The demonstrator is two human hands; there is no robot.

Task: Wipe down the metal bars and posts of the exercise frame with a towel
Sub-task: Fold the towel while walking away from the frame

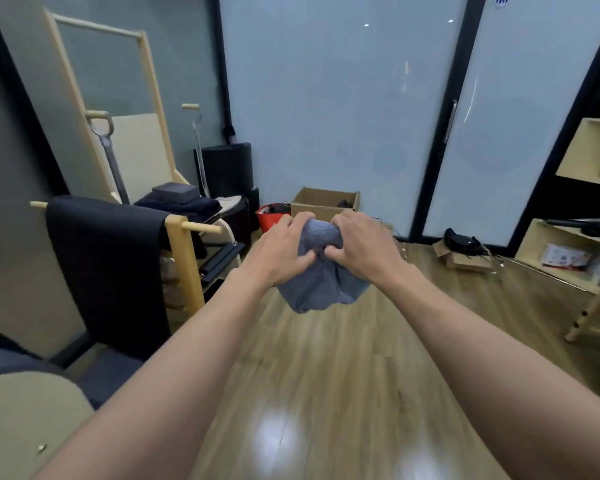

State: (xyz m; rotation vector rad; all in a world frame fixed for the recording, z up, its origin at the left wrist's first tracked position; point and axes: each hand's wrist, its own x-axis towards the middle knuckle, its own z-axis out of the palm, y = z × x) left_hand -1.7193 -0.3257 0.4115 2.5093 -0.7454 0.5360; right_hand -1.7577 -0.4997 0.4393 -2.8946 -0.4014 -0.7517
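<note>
A grey-blue towel (pixel 321 289) is bunched up in mid-air over the wooden floor, held by both hands at arm's length. My left hand (pixel 281 249) grips its left side and my right hand (pixel 364 249) grips its right side, fingers dug into the cloth. The lower part of the towel hangs loose below my hands. To the left stands the exercise frame (pixel 184 268), with pale wooden posts and two metal bars (pixel 113 161) with wooden handles rising behind it. A black cloth (pixel 108 265) is draped over its front rail.
An open cardboard box (pixel 326 202) and a red bin (pixel 269 216) sit by the frosted glass wall ahead. A black bag (pixel 463 242) on flattened cardboard lies on the floor at right, beside wooden shelves (pixel 568 251). A padded seat edge (pixel 25 420) is at lower left.
</note>
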